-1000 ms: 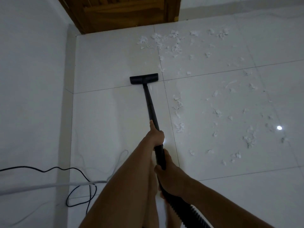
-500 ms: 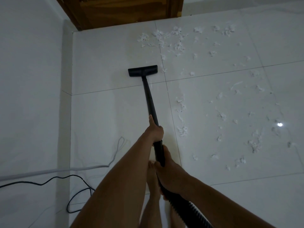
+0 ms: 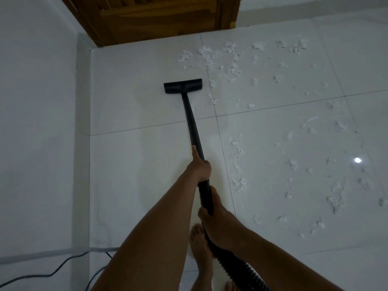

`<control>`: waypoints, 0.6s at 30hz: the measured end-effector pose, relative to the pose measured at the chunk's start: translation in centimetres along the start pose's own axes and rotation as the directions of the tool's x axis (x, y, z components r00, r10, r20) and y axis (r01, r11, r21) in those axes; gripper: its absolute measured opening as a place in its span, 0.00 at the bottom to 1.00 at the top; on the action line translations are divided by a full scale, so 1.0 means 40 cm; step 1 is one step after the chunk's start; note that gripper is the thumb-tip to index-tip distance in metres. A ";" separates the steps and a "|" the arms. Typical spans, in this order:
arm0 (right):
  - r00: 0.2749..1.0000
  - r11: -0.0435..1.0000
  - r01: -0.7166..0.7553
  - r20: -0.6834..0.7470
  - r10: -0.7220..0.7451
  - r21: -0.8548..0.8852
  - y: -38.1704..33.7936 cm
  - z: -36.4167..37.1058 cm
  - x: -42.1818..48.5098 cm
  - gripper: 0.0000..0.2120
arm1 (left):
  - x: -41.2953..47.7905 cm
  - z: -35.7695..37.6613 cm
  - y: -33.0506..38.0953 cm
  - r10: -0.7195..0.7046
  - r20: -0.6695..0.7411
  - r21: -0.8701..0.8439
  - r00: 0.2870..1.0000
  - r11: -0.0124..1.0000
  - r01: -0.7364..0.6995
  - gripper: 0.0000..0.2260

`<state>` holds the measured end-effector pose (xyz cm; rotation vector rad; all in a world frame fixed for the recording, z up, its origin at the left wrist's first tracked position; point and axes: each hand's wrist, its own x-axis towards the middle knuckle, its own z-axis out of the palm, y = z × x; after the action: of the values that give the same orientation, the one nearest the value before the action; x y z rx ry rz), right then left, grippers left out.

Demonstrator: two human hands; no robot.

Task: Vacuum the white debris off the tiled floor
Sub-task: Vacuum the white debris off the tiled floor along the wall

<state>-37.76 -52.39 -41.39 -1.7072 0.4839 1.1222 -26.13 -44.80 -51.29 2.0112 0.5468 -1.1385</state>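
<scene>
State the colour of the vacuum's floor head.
Black, matching its wand; the floor head shows clearly against the pale tiles in the head view.

Open floor [image 3: 136, 164] left of wand; wall [image 3: 37, 122] bounds it.

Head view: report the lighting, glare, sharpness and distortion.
Head view: dim, bluish light overall; one small bright glare spot on the glossy tiled floor at right; white debris has low contrast against the tiles; the vacuum wand looks sharp; mild wide-angle stretch toward the edges.
</scene>
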 end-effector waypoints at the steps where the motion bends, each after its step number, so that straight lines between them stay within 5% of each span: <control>1: 1.000 1.000 0.001 -0.007 -0.002 -0.014 -0.016 -0.006 0.014 0.32 | 0.013 -0.014 0.012 0.003 0.001 0.006 1.000 1.000 -0.003 0.33; 18: 1.000 0.998 -0.008 -0.003 0.008 0.061 -0.167 -0.040 0.146 0.31 | 0.135 -0.152 0.108 0.019 -0.014 0.023 1.000 1.000 -0.019 0.34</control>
<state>-29.21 -49.93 -42.80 -1.6557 0.5226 1.0993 -17.21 -42.76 -52.21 2.0415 0.5229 -1.1246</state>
